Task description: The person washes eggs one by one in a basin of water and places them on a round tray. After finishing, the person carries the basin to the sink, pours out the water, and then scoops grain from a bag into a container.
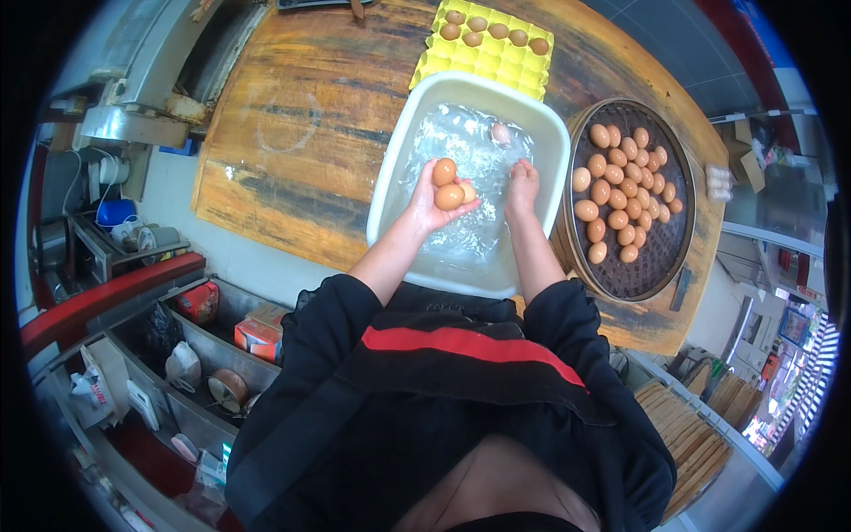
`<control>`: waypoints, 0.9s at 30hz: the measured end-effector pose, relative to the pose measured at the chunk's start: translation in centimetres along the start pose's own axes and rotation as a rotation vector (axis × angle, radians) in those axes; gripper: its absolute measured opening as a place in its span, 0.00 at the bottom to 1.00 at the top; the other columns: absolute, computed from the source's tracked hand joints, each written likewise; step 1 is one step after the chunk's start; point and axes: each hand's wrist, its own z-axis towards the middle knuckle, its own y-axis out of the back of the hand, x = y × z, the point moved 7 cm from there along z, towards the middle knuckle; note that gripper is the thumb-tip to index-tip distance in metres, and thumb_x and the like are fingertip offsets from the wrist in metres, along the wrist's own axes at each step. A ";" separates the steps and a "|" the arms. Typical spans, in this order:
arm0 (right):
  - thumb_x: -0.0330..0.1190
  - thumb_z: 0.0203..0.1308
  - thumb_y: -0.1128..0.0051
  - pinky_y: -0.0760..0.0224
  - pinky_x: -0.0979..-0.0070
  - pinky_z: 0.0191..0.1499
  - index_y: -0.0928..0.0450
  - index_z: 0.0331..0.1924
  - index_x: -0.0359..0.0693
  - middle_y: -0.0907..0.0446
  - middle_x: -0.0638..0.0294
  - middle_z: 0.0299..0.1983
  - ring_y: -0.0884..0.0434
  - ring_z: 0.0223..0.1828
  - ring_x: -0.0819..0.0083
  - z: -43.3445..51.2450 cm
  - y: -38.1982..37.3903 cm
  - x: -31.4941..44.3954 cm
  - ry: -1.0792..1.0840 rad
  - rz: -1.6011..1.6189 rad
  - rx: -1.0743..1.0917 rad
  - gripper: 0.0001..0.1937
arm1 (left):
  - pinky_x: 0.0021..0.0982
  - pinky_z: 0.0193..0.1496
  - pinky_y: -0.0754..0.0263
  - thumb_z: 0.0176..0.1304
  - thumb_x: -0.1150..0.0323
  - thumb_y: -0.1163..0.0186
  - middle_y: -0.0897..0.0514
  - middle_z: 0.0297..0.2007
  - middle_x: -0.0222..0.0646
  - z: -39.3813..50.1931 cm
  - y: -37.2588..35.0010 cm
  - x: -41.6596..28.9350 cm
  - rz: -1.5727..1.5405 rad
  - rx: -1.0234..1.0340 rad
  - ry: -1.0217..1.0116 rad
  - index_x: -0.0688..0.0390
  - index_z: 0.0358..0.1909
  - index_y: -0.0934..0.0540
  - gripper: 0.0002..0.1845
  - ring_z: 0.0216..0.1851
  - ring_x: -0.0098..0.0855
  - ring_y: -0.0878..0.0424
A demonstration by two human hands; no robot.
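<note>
My left hand point(435, 199) holds several brown eggs point(449, 197) over a pale plastic basin point(383, 193) of water. Inside the basin's right side is my right hand point(523, 189), its fingers bent; no egg shows in it, though its palm is partly hidden. One pinkish egg point(500, 133) lies in the water towards the far side. To the right of the basin, a round bamboo steamer basket point(688, 226) bears many brown eggs point(617, 199) on its dark woven surface. Behind the basin, a yellow egg tray point(483, 60) has several eggs point(498, 30) in its far rows.
A wooden table point(299, 179) carries the basin, steamer and tray. A small dark strip point(681, 290) lies by the steamer. At the left rises a metal appliance point(146, 86); below it, open drawers point(199, 372) hold packages. Stacked bamboo steamers point(688, 445) stand at the lower right.
</note>
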 end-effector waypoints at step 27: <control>0.44 0.63 0.57 0.36 0.77 0.21 0.31 0.43 0.41 0.27 0.56 0.29 0.31 0.19 0.73 -0.3 -8.4 3.0 -0.751 0.603 1.010 0.15 | 0.53 0.46 0.25 0.59 0.38 0.54 0.25 0.44 0.47 -2.0 -3.3 -1.0 -0.143 0.346 0.016 0.60 0.30 0.25 0.30 0.53 0.52 0.29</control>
